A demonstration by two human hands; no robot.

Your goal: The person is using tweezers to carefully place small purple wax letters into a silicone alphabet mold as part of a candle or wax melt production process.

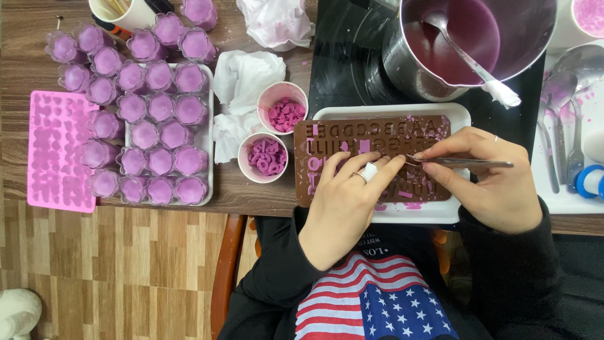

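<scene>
A brown silicone letter mould (352, 135) lies on a white tray (462, 116) at the table's front edge. My left hand (346, 201) presses flat on the mould's lower middle, fingers spread and pointing right. My right hand (487, 176) pinches metal tweezers (465, 162), their tip touching the mould just past my left fingertips. Pink wax bits cling to the mould's cavities.
Two small cups of pink wax letters (282, 114) (264, 157) stand left of the mould. Several pink filled cups crowd a white tray (207, 135) further left, beside a pink mould (60, 151). A steel pot (465, 44) with purple liquid and a spoon sits behind; metal spoons (560, 126) lie right.
</scene>
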